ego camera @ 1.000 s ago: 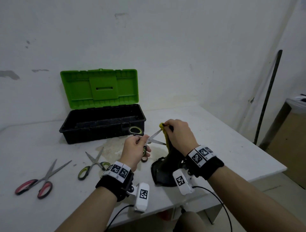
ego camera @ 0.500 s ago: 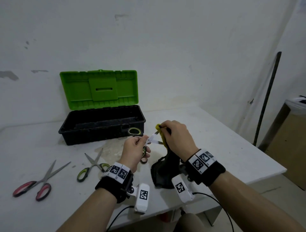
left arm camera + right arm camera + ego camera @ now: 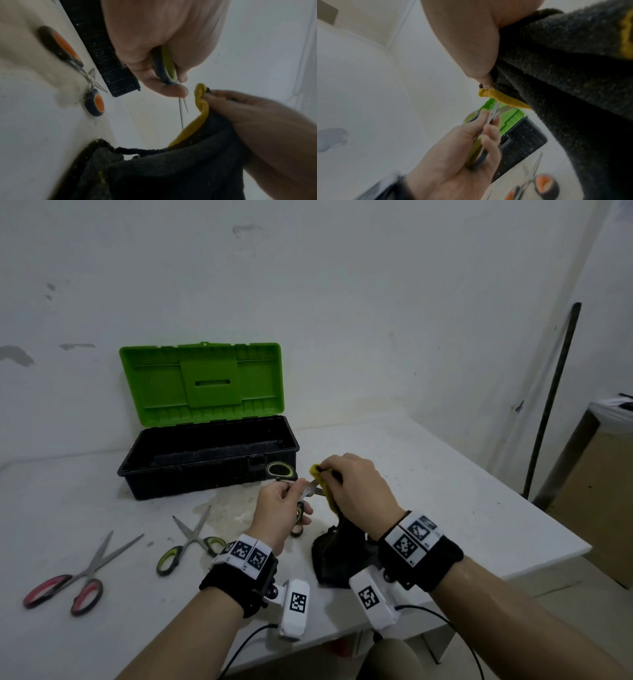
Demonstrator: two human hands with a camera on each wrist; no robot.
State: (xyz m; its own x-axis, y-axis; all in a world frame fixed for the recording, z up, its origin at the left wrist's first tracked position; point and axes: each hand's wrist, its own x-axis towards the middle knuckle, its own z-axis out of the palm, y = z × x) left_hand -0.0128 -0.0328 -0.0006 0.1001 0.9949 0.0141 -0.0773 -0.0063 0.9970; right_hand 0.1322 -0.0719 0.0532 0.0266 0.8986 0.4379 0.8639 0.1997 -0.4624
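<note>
My left hand [image 3: 279, 510] [image 3: 164, 56] [image 3: 462, 155] grips green-handled scissors [image 3: 282, 472] [image 3: 167, 67] [image 3: 493, 115], blades slightly parted and pointing at the cloth's yellow edge. My right hand [image 3: 356, 491] [image 3: 257, 121] [image 3: 471, 47] pinches the top corner of a dark grey cloth [image 3: 334, 556] [image 3: 171, 169] [image 3: 573, 67] with a yellow trim [image 3: 325, 491] [image 3: 202, 105] [image 3: 503, 99], holding it upright above the table. The blade tips are at the trim.
An open toolbox [image 3: 209, 453] with a green lid [image 3: 202, 383] stands behind the hands. Green-handled scissors [image 3: 191, 542], red-handled scissors [image 3: 78, 577] and orange-handled scissors [image 3: 82, 75] [image 3: 536, 180] lie open on the white table [image 3: 445, 491]. A dark pole [image 3: 551, 402] leans at the right wall.
The scissor blades have narrowed against the yellow trim. Both hands stay together with only a slight shift.
</note>
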